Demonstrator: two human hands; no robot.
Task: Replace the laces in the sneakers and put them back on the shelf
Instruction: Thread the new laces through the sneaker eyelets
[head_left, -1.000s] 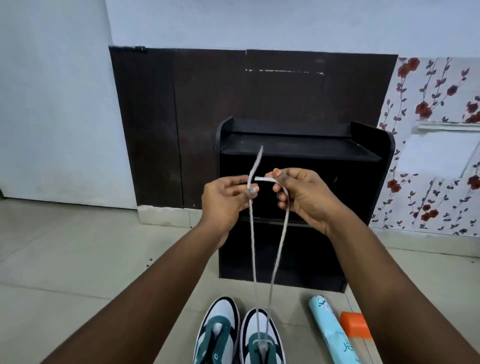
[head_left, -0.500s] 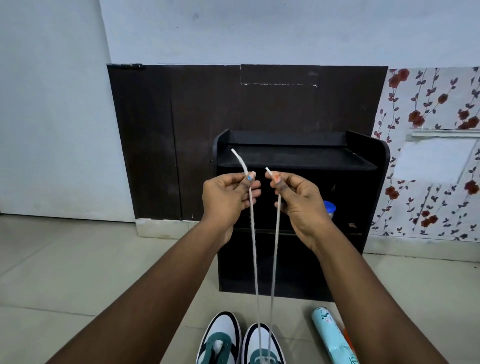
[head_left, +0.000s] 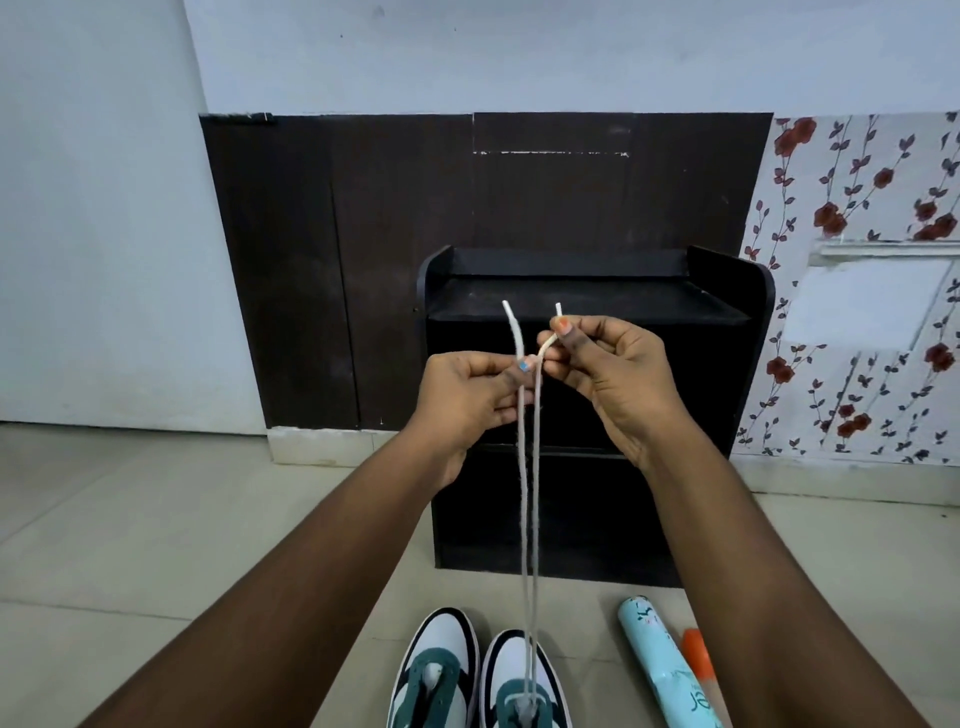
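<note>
two sneakers (head_left: 480, 675) stand side by side on the tiled floor (head_left: 156, 545) at the bottom edge, toes toward a black shelf (head_left: 587, 296); only their front halves show, the heels cut off by the frame. a single white lace (head_left: 530, 519) rises from the right-hand sneaker in two taut strands, almost touching; where it enters the shoe is blurred and hard to read. the left hand (head_left: 462, 395) pinches one strand between thumb and forefinger, its tip standing free above the fingers. the right hand (head_left: 613, 374), slightly higher, pinches the other strand just under its short end. the two hands sit close together in front of the shelf, which stands against a dark wall panel (head_left: 363, 260); its lower compartments are too dark to make out, partly hidden by the hands and forearms. to the right of the sneakers lie one pale blue cylinder (head_left: 660, 660), its print unreadable and its lower end cropped, and one orange object (head_left: 698, 657), mostly hidden behind the forearm. flowered wallpaper (head_left: 857, 208) covers the wall at right.
</note>
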